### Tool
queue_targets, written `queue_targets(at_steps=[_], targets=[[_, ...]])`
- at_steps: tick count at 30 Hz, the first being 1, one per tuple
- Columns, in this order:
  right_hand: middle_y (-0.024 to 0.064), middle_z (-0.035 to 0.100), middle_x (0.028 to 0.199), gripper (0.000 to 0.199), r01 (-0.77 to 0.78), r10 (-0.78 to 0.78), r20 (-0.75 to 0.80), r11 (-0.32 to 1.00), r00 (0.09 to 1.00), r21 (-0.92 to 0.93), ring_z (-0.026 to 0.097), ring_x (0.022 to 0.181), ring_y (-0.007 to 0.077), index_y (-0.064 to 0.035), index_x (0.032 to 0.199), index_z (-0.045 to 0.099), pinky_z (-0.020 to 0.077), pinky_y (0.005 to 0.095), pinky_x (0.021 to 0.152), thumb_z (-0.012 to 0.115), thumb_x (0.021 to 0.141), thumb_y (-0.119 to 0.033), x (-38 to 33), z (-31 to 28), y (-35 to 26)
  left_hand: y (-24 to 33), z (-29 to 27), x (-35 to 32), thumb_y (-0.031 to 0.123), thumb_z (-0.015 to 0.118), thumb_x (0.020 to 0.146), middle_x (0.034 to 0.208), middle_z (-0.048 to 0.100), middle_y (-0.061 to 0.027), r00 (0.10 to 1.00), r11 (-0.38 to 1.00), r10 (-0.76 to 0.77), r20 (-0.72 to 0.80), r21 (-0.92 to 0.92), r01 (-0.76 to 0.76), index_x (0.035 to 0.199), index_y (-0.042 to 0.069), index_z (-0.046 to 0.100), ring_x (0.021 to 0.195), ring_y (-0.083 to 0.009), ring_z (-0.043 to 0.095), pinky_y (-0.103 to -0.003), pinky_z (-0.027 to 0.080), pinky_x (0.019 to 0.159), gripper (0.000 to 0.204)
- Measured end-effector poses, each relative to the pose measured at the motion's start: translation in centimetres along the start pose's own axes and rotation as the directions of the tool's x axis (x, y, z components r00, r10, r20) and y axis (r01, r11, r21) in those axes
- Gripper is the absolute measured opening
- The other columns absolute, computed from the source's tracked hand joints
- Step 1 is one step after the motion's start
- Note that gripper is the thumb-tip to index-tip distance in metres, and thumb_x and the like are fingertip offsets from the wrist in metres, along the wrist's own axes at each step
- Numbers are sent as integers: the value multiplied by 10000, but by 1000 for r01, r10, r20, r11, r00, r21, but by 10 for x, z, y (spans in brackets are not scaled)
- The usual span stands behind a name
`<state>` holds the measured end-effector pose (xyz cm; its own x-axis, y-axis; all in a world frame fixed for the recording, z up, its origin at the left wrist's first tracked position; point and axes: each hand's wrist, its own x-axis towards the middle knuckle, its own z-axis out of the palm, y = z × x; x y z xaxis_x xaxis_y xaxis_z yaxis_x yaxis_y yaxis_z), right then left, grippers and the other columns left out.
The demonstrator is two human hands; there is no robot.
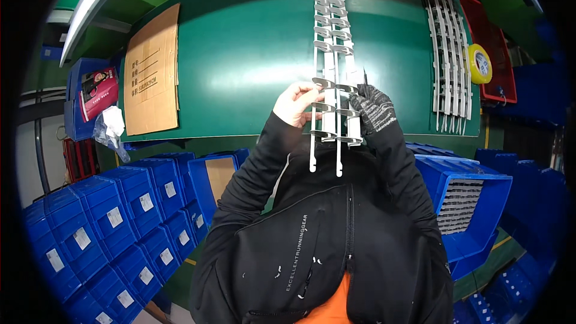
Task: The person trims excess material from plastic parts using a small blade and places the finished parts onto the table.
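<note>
Two long white metal strip assemblies (pixel 328 63) lie side by side on the green table, pointing away from me. Curved grey clips cross them at intervals, and their near ends stick out past the table edge. My bare left hand (pixel 298 104) is closed on the left edge of the left strip assembly, beside the near clips. At the right assembly is my right hand (pixel 375 109) in a grey-and-black knit glove, fingers curled by the clips. A thin dark pointed tool (pixel 365 76) rises from those fingers; its lower part is hidden.
A flat cardboard sheet (pixel 153 75) lies at the table's left. Several similar strips (pixel 449 63) are stacked at the right, next to a yellow tape roll (pixel 480 64) and a red crate (pixel 503 78). Blue bins (pixel 120 204) stand left; another blue bin (pixel 471 201) holds strips.
</note>
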<state>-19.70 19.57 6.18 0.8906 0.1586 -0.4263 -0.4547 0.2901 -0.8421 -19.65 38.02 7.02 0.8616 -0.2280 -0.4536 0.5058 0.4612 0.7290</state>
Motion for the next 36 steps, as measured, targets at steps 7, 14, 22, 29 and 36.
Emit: queue_targets(at_steps=[7, 14, 22, 29, 36], targets=[[52, 583, 806, 171, -22, 21, 31, 999, 999, 48, 550, 655, 100, -4, 967, 534, 465, 222, 569, 522, 824, -96, -11, -5, -2, -2, 6, -9, 137, 528, 832, 1038, 521, -81, 1000, 1000, 9, 26, -20, -9, 971, 56, 488, 988, -204, 523, -343, 509, 626, 165], [20, 548, 713, 133, 44, -42, 22, 997, 999, -58, 503, 599, 76, -16, 924, 530, 425, 210, 515, 520, 829, -109, -14, 0, -5, -5, 2, -8, 121, 542, 821, 1042, 511, -79, 1000, 998, 8, 31, -55, -6, 952, 52, 495, 1000, -213, 518, -365, 513, 646, 155], [16, 540, 682, 206, 268, -387, -159, 829, 908, -491, 492, 591, 67, -23, 938, 516, 417, 221, 521, 603, 762, -84, 3, -8, -15, -16, -9, 15, 77, 568, 794, 994, 507, -70, 998, 996, 62, -25, 71, -60, 940, 41, 496, 929, -177, 536, -325, 526, 651, 166], [201, 547, 1020, 530, 121, -263, 8, 417, 965, -901, 543, 942, 303, 14, 1101, 465, 431, 352, 804, 605, 730, -338, 26, 1, 7, -69, -35, 61, 31, 595, 755, 782, 558, -54, 942, 863, 334, 36, 390, -321, 882, 12, 494, 691, -95, 535, -219, 446, 595, 163], [179, 530, 1065, 483, 197, -288, 97, 343, 953, -919, 530, 949, 304, -26, 1131, 474, 426, 360, 809, 579, 758, -314, 34, -2, 12, -11, -53, 89, 200, 608, 761, 685, 569, -19, 995, 557, -51, 85, 829, -43, 928, -2, 563, 627, -83, 525, -216, 448, 599, 266]])
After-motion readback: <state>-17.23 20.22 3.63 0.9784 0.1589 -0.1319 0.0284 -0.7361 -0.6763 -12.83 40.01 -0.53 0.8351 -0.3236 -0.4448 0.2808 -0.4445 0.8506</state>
